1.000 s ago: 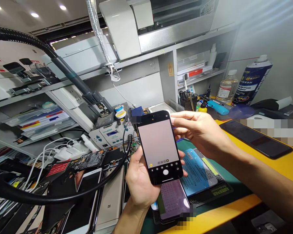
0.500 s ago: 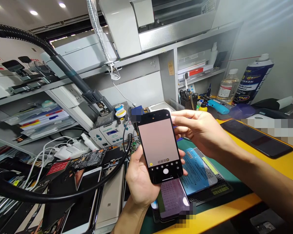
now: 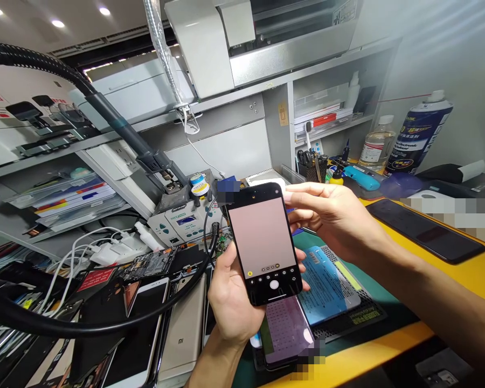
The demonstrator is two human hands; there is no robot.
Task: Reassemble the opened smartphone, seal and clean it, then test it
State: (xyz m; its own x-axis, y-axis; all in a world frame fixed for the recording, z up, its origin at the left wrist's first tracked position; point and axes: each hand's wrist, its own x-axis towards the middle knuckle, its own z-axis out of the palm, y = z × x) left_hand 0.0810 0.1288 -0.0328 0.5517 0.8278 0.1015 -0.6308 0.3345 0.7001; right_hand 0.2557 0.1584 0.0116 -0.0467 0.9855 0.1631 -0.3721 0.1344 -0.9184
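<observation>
My left hand (image 3: 233, 295) is wrapped around a black smartphone (image 3: 262, 231) held upright, its fingertips showing past the right edge. A camera screen with a plain pale pink picture and a white shutter button is lit on it. At the phone's upper right corner my right hand (image 3: 319, 207) is closed in a pinch. A white edge (image 3: 279, 184) shows behind that corner by the fingertips; what the pinch holds is mostly hidden. Below, another phone with a purplish reflective face (image 3: 289, 328) lies on the green mat (image 3: 392, 291), beside a blue printed packet (image 3: 327, 285).
Several phones, one a gold phone (image 3: 181, 334), crowd the left side under a thick black hose (image 3: 117, 327). A soldering or hot-air station (image 3: 184, 223) stands behind. A dark phone (image 3: 426, 230) lies at right, near a spray can (image 3: 420, 132) and a clear bottle (image 3: 378, 143).
</observation>
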